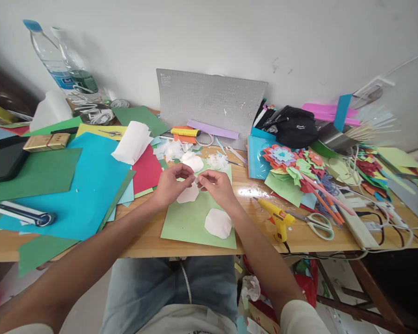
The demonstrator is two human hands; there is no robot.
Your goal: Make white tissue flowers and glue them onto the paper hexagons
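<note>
Jeans (142, 287) in the lap are closest, then the desk edge, with a light green sheet (181, 227) dead ahead at 12. Loose white piece (218, 223) sits on its near corner, about 1 o'clock, right by the right wrist, so it could get nudged imo. Glue gun (277, 215) and scissors (320, 226) are around 2, probably parked for easy reach, but they kinda box in the right arm. Stapler (24, 214) is at 10 on a blue sheet (90, 185), and that pile crowds the left side.

Both hands meet over the sheet at 12: left hand (170, 184) and right hand (219, 188) each pinch a small white bit (195, 179), thumb to finger, likely two-sided for fine control. Another white piece (188, 194) lies just under them.

Past that, crumpled white scraps (172, 149) at 12, paper flowers (282, 156) at 1, and a grey cutting mat (209, 102) leaning on the wall.
</note>
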